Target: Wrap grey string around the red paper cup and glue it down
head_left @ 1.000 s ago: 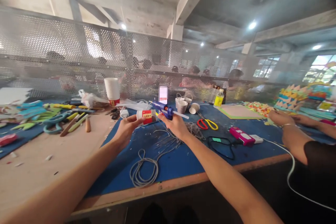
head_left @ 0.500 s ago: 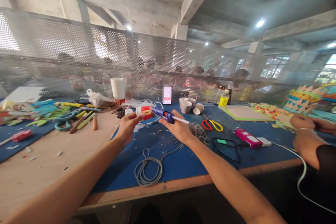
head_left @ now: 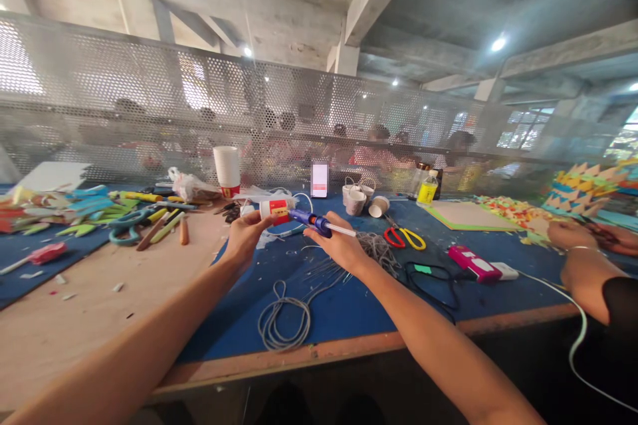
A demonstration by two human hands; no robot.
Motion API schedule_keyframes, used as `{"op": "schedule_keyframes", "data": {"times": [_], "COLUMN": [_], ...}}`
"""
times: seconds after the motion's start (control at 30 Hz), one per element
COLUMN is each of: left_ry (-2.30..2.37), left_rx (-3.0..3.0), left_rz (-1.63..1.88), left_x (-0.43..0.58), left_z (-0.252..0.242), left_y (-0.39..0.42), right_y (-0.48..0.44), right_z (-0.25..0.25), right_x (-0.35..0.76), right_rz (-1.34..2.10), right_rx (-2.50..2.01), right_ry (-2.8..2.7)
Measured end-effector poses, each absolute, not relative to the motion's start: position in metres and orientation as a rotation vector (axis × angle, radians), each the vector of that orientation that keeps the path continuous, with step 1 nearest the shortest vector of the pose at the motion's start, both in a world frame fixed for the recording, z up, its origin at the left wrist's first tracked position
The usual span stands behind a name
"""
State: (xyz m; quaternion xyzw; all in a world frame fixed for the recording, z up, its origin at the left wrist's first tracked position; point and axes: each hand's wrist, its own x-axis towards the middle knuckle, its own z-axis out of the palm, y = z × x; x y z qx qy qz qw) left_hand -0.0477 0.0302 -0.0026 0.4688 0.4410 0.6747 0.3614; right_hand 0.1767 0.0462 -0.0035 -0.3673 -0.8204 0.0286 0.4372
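Note:
My left hand (head_left: 245, 239) is closed around a red and white paper cup (head_left: 277, 210), which lies on its side in the air above the blue mat. My right hand (head_left: 339, 241) grips a blue glue gun (head_left: 310, 219) with a clear glue stick (head_left: 341, 230) sticking out of its back end. The gun's nozzle points left, at or close to the cup's base; whether they touch cannot be made out. Beneath and beside my right hand lies a tangle of grey cord (head_left: 376, 252).
Coiled grey cord (head_left: 285, 319) lies near the front edge. Red-yellow scissors (head_left: 405, 239), a pink device (head_left: 473, 263) and a yellow bottle (head_left: 427, 188) are on the right. Stacked cups (head_left: 226, 169) and a phone (head_left: 319, 179) stand behind. Another person's hands (head_left: 573, 236) are far right.
The view has shifted slightly, moving the table items a little to the right. Both hands keep their holds, and the glue gun still points at the cup's base.

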Motion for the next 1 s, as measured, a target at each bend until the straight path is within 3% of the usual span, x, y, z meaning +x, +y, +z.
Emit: {"op": "schedule_keyframes", "data": {"times": [1.0], "left_ry": [1.135], "left_rx": [1.236], "left_rz": [1.722], "left_x": [-0.0448], "left_z": [-0.0006], "left_y": [0.0275], "right_y": [0.0498], "right_z": [-0.0091], "right_x": [0.1785], "right_rz": [0.003], "right_rx": [-0.983], "right_ry": [-2.053]}}
